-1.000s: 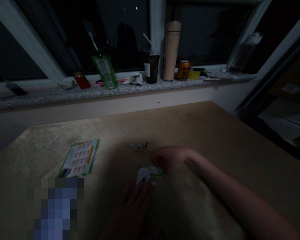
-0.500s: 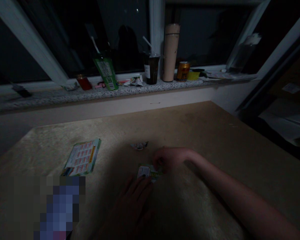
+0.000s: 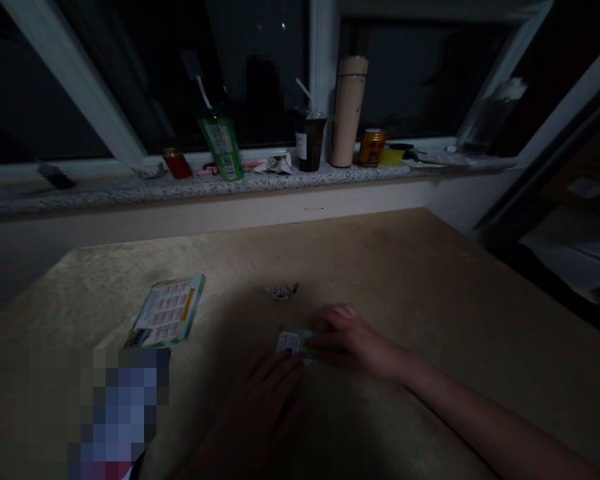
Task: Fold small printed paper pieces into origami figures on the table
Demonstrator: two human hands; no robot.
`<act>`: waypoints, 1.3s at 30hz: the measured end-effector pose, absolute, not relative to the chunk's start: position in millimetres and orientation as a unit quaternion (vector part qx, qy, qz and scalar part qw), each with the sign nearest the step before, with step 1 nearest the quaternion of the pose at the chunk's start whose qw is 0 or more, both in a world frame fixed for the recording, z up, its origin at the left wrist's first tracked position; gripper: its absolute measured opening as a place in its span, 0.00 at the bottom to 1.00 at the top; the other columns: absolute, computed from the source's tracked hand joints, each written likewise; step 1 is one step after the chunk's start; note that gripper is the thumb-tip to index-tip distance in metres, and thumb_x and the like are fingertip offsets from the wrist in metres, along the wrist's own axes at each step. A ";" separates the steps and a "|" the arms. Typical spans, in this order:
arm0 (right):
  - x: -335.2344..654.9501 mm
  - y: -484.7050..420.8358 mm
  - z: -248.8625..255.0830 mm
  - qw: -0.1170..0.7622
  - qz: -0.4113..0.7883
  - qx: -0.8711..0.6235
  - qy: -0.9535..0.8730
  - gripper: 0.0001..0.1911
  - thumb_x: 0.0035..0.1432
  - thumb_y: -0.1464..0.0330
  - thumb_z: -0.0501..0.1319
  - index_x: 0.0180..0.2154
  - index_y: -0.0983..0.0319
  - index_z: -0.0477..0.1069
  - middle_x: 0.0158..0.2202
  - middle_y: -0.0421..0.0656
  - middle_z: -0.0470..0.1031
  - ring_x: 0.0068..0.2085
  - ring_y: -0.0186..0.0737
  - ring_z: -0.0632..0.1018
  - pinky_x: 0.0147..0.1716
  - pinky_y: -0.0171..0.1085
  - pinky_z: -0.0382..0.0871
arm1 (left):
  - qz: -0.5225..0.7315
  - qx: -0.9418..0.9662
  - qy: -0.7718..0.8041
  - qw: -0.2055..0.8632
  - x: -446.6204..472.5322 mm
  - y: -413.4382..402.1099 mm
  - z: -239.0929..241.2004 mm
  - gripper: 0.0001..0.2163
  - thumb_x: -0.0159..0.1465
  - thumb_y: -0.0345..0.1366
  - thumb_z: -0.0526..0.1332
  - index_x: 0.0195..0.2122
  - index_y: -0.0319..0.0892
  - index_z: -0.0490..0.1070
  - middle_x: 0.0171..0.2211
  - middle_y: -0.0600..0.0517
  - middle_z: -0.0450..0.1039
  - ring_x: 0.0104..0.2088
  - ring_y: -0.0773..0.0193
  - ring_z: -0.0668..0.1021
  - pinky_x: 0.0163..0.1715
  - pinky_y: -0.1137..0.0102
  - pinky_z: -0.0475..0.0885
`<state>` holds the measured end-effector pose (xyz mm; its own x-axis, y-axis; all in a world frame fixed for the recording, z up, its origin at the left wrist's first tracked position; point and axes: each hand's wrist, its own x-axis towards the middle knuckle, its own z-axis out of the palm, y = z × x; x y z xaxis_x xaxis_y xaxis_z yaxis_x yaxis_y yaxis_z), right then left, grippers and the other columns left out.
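Note:
A small green printed paper (image 3: 289,341) with a white text panel lies on the table in front of me. My left hand (image 3: 267,393) rests flat at its near left edge, fingers stretched out and fingertips on it. From the right, my right hand (image 3: 353,340) reaches over the paper's right end with its fingers extended and slightly apart. Its fingertips cover that end, so the contact there is partly hidden. Just beyond the paper sits a small crumpled wrapper-like piece (image 3: 283,292), touched by neither hand. The light is dim and my hands lie in shadow.
A flat stack of printed green-and-white cards (image 3: 165,310) lies left on the wooden table (image 3: 405,267). A pixelated blue shape (image 3: 123,407) stands nearer. Along the windowsill are a green carton (image 3: 223,147), a dark cup (image 3: 310,143), a pink flask (image 3: 349,113) and a gold can (image 3: 371,147).
My right hand has moved slightly right and nearer, and its curled fingers have straightened over the paper's right end. My left hand stays on the paper. The view has shifted slightly.

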<state>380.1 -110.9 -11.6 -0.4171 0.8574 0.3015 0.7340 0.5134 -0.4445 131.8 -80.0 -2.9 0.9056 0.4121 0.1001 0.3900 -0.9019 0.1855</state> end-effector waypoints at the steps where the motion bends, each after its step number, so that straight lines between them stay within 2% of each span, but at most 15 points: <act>1: 379.5 -110.9 -13.3 0.247 0.099 -0.466 -0.844 0.13 0.62 0.63 0.58 0.47 0.57 0.73 0.51 0.45 0.70 0.54 0.44 0.67 0.51 0.43 0.58 | 0.072 0.972 0.207 0.085 132.3 -79.1 -2.8 0.19 0.66 0.35 0.55 0.58 0.46 0.61 0.57 0.51 0.66 0.57 0.56 0.68 0.58 0.54 0.61; 4: 376.4 -109.8 -16.1 0.227 0.043 -0.420 -0.878 0.12 0.66 0.66 0.53 0.47 0.58 0.72 0.50 0.42 0.73 0.55 0.42 0.67 0.54 0.43 0.56 | 0.089 0.969 0.210 0.096 132.9 -76.8 -5.6 0.18 0.66 0.34 0.55 0.57 0.46 0.63 0.56 0.51 0.68 0.55 0.57 0.70 0.57 0.56 0.62; 7: 372.2 -110.9 -14.0 0.208 0.021 -0.397 -0.894 0.12 0.68 0.69 0.51 0.47 0.61 0.70 0.47 0.44 0.76 0.53 0.40 0.70 0.55 0.42 0.57 | 0.113 0.963 0.222 0.105 132.0 -76.1 -10.1 0.17 0.66 0.32 0.55 0.56 0.48 0.64 0.54 0.52 0.70 0.53 0.59 0.71 0.56 0.58 0.64; 12: 364.1 -119.0 -11.1 0.252 0.049 -0.406 -0.877 0.11 0.68 0.70 0.49 0.42 0.60 0.71 0.38 0.45 0.78 0.42 0.38 0.76 0.47 0.41 0.65 | 0.149 0.950 0.250 0.118 130.2 -75.8 -10.2 0.17 0.65 0.32 0.56 0.55 0.49 0.65 0.52 0.53 0.72 0.51 0.58 0.73 0.53 0.61 0.68; 15: 360.5 -123.0 -12.7 0.283 0.053 -0.415 -0.863 0.11 0.67 0.70 0.50 0.39 0.61 0.71 0.34 0.44 0.78 0.37 0.38 0.76 0.42 0.40 0.67 | 0.161 0.950 0.240 0.120 128.9 -74.2 -8.3 0.14 0.65 0.31 0.54 0.52 0.49 0.68 0.48 0.54 0.75 0.47 0.60 0.76 0.49 0.64 0.70; 21: 357.0 -127.2 -9.1 0.276 0.055 -0.393 -0.876 0.09 0.65 0.68 0.53 0.37 0.61 0.71 0.32 0.44 0.78 0.38 0.39 0.76 0.42 0.40 0.64 | 0.212 0.947 0.215 0.107 124.2 -70.6 -9.5 0.12 0.68 0.32 0.50 0.47 0.50 0.70 0.42 0.56 0.78 0.41 0.64 0.79 0.47 0.67 0.71; 26: 355.0 -129.0 -7.5 0.308 0.091 -0.429 -0.844 0.10 0.64 0.67 0.54 0.33 0.61 0.71 0.28 0.42 0.75 0.35 0.39 0.73 0.41 0.41 0.62 | 0.224 0.926 0.243 0.181 124.1 -73.7 -5.9 0.09 0.68 0.35 0.53 0.44 0.50 0.71 0.40 0.56 0.78 0.39 0.63 0.79 0.43 0.67 0.74; 30: 353.3 -129.3 -8.6 0.349 0.160 -0.458 -0.802 0.12 0.64 0.66 0.54 0.29 0.61 0.69 0.25 0.40 0.70 0.33 0.38 0.71 0.40 0.40 0.61 | 0.243 0.867 0.340 0.272 123.7 -79.4 -3.3 0.09 0.66 0.37 0.53 0.40 0.51 0.73 0.37 0.57 0.79 0.37 0.61 0.80 0.38 0.65 0.77; 34: 351.9 -127.2 -9.4 0.378 0.180 -0.492 -0.763 0.15 0.65 0.64 0.53 0.26 0.61 0.66 0.24 0.39 0.67 0.31 0.37 0.69 0.39 0.39 0.60 | 0.269 0.813 0.406 0.320 122.8 -81.5 -5.3 0.09 0.65 0.39 0.55 0.43 0.51 0.72 0.39 0.58 0.79 0.38 0.58 0.81 0.39 0.64 0.77; 39: 351.7 -122.9 -12.6 0.365 0.158 -0.545 -0.738 0.16 0.65 0.65 0.53 0.25 0.61 0.64 0.24 0.39 0.66 0.31 0.36 0.68 0.39 0.38 0.59 | 0.299 0.817 0.372 0.324 125.6 -78.3 -10.0 0.12 0.66 0.36 0.54 0.49 0.50 0.68 0.49 0.55 0.74 0.48 0.58 0.76 0.47 0.64 0.74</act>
<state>351.7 -122.9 -12.6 -0.1389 0.9199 0.3668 0.6890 0.3558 -0.6314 125.6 -78.3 -10.0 0.5439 0.8018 0.2475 0.4136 -0.5127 0.7524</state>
